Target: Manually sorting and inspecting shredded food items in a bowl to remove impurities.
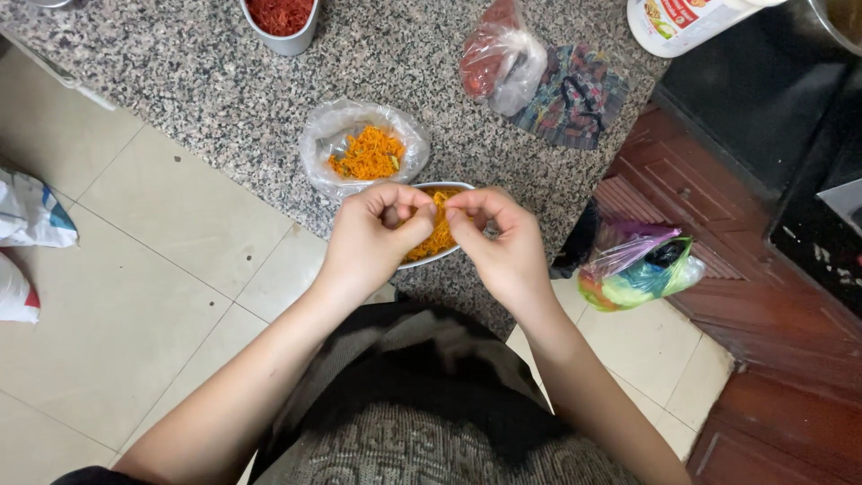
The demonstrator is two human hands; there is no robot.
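Observation:
My left hand (375,235) and my right hand (499,235) hover close together over a metal bowl (453,187) of orange flower petals at the near edge of a speckled granite counter (206,81). Both hands have fingers curled and pinched; something small seems pinched between the fingertips, but I cannot make it out. Just behind the bowl sits an open clear plastic bag (363,148) holding more orange petals.
A metal container of red shreds (281,22) stands at the back. A knotted plastic bag with red contents (500,59) lies on a patterned cloth (575,94). A white bottle (678,22) is back right. A colourful plastic bag (636,266) hangs by the wooden cabinet.

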